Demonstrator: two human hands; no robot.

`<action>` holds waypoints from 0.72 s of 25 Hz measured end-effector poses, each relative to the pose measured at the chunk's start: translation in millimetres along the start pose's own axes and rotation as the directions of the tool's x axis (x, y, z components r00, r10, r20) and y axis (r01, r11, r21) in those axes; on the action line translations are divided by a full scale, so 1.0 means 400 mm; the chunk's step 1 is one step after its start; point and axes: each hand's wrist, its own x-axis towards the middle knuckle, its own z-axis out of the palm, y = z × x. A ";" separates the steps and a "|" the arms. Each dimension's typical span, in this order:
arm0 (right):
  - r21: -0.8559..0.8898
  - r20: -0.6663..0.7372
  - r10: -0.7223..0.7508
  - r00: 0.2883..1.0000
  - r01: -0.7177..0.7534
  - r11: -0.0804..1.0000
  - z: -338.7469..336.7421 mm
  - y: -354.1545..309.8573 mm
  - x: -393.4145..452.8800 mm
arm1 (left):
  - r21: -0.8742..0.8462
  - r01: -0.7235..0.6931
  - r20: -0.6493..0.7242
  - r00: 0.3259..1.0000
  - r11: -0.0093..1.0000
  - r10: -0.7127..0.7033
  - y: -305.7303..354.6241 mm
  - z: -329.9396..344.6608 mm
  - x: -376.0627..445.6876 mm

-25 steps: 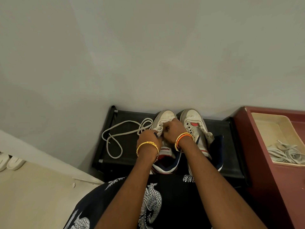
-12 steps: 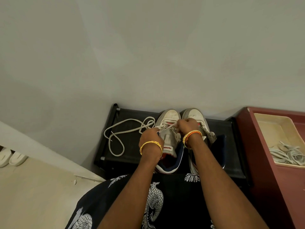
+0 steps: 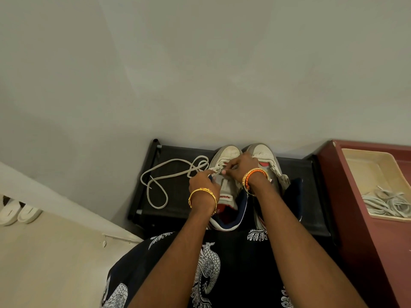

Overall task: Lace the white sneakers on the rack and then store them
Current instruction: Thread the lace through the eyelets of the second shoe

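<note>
On rack (image 3: 178, 192), both hands pinch lace (image 3: 175, 162) at left sneaker (image 3: 226, 152), fingertips hidden, R sneaker (image 3: 264, 154) half covered

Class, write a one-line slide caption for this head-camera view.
Both hands, left hand and right hand, thread a grey shoelace into a white sneaker on a black rack.

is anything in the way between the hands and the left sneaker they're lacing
Nothing visible is. Both the left hand and the right hand are already on the left sneaker near its lower eyelets, fingers pinching at the lace, whose loose length trails off to the left on the black rack.
</note>
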 end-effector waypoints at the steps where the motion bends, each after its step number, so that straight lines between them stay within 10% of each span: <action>1: 0.015 -0.039 0.008 0.999 -0.007 1.000 -0.001 0.001 -0.007 | 0.001 0.007 -0.002 1.000 1.000 -0.007 0.001 0.001 -0.002; 8: 0.333 -0.522 0.326 0.788 -0.164 0.928 -0.107 0.101 -0.058 | 0.047 0.021 -0.044 0.999 0.999 -0.018 0.006 0.003 -0.005; 12: 0.247 -0.456 0.384 0.803 -0.300 0.921 -0.090 0.079 -0.066 | 0.041 0.019 -0.026 0.999 0.999 -0.018 0.000 0.003 0.002; 15: 0.063 -0.450 0.052 0.892 -0.027 0.998 -0.079 0.009 -0.068 | 0.036 0.012 -0.017 1.000 0.999 -0.011 -0.004 0.002 0.009; 18: -0.246 -0.113 -0.097 0.989 0.067 0.967 -0.023 -0.065 -0.077 | 0.011 -0.009 -0.037 0.999 1.000 0.009 -0.008 0.004 0.005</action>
